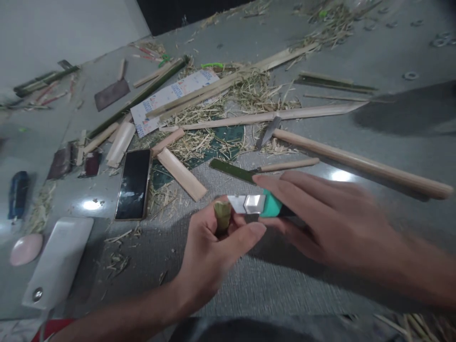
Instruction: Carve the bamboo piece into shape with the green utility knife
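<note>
My left hand (210, 249) is closed around a short green piece of bamboo (223, 216), its end pointing up between the fingers. In my right hand (320, 213) is a utility knife (271, 204) with a teal and black handle. Its bare metal blade points left and meets or nearly meets the top of the bamboo; exact contact cannot be made out. Just beyond the hands lie a flat green bamboo strip (231, 170) and a thin wooden-handled tool (288, 165). A hammer (356, 159) with a long wooden handle rests behind my right hand.
A phone (133, 185) lies left of my hands, near pale bamboo pieces (182, 174). Farther left are a white device (59, 261) with a cable, a pink rounded object (26, 249) and a blue-handled object (17, 194). Shavings (256, 92) and long bamboo strips (281, 114) spread across the back.
</note>
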A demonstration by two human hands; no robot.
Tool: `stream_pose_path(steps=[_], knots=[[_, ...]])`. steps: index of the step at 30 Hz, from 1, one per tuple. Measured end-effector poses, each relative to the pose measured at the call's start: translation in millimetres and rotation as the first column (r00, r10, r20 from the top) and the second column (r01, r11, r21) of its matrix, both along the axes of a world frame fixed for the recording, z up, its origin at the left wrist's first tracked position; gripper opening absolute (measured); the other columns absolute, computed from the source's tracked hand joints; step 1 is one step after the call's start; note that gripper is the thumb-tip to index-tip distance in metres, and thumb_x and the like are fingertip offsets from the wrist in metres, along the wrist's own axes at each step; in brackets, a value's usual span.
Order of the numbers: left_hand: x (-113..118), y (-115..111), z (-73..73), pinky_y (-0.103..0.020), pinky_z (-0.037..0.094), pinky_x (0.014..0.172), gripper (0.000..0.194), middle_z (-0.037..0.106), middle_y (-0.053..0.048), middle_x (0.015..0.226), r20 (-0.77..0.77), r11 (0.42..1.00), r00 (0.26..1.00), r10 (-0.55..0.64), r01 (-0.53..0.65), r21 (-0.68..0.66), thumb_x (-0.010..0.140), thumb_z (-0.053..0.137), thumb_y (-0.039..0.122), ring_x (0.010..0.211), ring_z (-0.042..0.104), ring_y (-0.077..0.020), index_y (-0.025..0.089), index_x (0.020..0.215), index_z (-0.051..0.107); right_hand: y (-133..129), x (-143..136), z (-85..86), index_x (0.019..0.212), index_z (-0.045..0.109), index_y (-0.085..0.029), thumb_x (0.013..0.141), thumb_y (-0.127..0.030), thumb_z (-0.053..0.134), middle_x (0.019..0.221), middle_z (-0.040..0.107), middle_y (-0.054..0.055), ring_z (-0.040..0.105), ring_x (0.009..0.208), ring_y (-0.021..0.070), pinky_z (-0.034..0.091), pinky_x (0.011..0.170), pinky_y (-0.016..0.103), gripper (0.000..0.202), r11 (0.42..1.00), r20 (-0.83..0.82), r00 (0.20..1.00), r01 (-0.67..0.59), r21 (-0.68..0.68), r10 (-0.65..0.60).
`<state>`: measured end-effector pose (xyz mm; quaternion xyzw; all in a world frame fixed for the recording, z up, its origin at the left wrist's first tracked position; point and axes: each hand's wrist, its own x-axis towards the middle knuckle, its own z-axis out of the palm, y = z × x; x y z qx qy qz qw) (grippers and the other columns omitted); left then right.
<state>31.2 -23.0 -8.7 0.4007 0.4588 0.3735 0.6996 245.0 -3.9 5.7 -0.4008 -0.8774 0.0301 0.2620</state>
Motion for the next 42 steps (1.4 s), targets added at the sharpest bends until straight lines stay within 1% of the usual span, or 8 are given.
stream_pose_path(steps=[5, 13, 17, 22, 30, 33, 37, 42], knots=[[1.0, 0.5, 3.3, -0.023, 0.025, 0.051, 0.042, 0.038, 0.008, 0.065, 0.002, 0.998, 0.998, -0.065, 0.065, 0.027, 0.094, 0.082, 0.039, 0.057, 0.028, -0.0069, 0.020, 0.077, 0.048, -0.2, -2.4, -1.1, 0.120, 0.065, -0.010, 0.111, -0.029, 0.050, 0.091, 0.070, 0.006, 0.065, 0.075, 0.0201, 0.046, 0.057, 0.034, 0.026, 0.996, -0.006, 0.996, -0.086, -0.014, 0.086], [-0.4, 1.0, 2.0, -0.023, 0.024, 0.049, 0.038, 0.036, 0.008, 0.062, -0.001, 0.994, 0.996, -0.091, 0.090, 0.057, 0.095, 0.079, 0.039, 0.054, 0.028, -0.0066, 0.020, 0.075, 0.052, -1.0, 0.1, -0.4, 0.124, 0.063, -0.012, 0.114, -0.039, 0.044, 0.093, 0.070, 0.005, 0.064, 0.077, 0.0201, 0.046, 0.061, 0.036, 0.035, 0.994, 0.018, 0.994, -0.112, 0.011, 0.112], [0.6, -3.9, -2.1, -0.023, 0.022, 0.046, 0.040, 0.030, 0.009, 0.056, -0.075, 1.000, 0.997, -0.017, 0.019, 0.023, 0.097, 0.075, 0.039, 0.049, 0.023, -0.0063, 0.019, 0.069, 0.055, -5.2, 0.2, -0.1, 0.130, 0.063, -0.011, 0.112, -0.034, 0.049, 0.092, 0.073, 0.004, 0.067, 0.076, 0.0213, 0.046, 0.061, 0.038, 0.032, 0.997, 0.070, 0.997, -0.018, 0.076, 0.012], [-0.9, -3.7, -6.5, -0.022, 0.024, 0.047, 0.041, 0.033, 0.009, 0.055, -0.085, 1.000, 0.996, 0.026, -0.027, -0.013, 0.100, 0.071, 0.045, 0.049, 0.024, -0.0065, 0.019, 0.072, 0.057, -5.8, 2.9, 2.5, 0.134, 0.065, -0.012, 0.112, -0.038, 0.051, 0.116, 0.079, 0.009, 0.074, 0.084, 0.0202, 0.045, 0.061, 0.038, 0.037, 0.981, 0.067, 0.984, 0.157, 0.117, -0.165], [0.8, 2.1, 2.8, -0.021, 0.031, 0.053, 0.023, 0.041, 0.007, 0.069, 0.002, 0.997, 0.997, -0.077, 0.077, 0.025, 0.098, 0.076, 0.033, 0.058, 0.032, -0.0070, 0.020, 0.089, 0.058, 0.5, 3.1, -2.1, 0.126, 0.063, -0.012, 0.114, -0.036, 0.043, 0.097, 0.072, 0.005, 0.068, 0.081, 0.0221, 0.047, 0.061, 0.038, 0.033, 0.997, 0.052, 0.996, -0.078, 0.008, 0.077], [1.2, 2.0, 5.9, -0.021, 0.033, 0.054, 0.017, 0.044, 0.007, 0.069, -0.075, 0.987, 0.989, -0.125, 0.131, 0.088, 0.101, 0.068, 0.031, 0.060, 0.035, -0.0080, 0.020, 0.092, 0.059, 0.1, 2.3, -1.3, 0.123, 0.063, -0.012, 0.113, -0.035, 0.045, 0.093, 0.070, 0.004, 0.065, 0.078, 0.0214, 0.045, 0.061, 0.038, 0.030, 0.996, 0.047, 0.994, -0.094, -0.001, 0.094], [0.7, 2.9, 5.9, -0.023, 0.035, 0.056, 0.014, 0.045, 0.007, 0.065, -0.274, 0.968, 0.959, -0.072, 0.133, 0.212, 0.099, 0.067, 0.024, 0.059, 0.037, -0.0086, 0.020, 0.086, 0.063, -0.7, 1.9, -0.6, 0.124, 0.063, -0.012, 0.112, -0.038, 0.048, 0.094, 0.069, 0.003, 0.066, 0.079, 0.0211, 0.046, 0.062, 0.039, 0.032, 0.996, 0.055, 0.995, -0.085, 0.014, 0.084], [1.1, -2.0, 3.7, -0.025, 0.026, 0.048, 0.029, 0.039, 0.008, 0.054, -0.344, 0.983, 0.938, -0.052, 0.108, 0.146, 0.099, 0.068, 0.033, 0.050, 0.030, -0.0085, 0.020, 0.074, 0.058, -4.9, -0.2, -0.9, 0.126, 0.065, -0.012, 0.111, -0.034, 0.052, 0.086, 0.068, 0.001, 0.064, 0.072, 0.0202, 0.044, 0.057, 0.039, 0.029, 0.995, 0.087, 0.996, -0.027, 0.097, 0.018]])
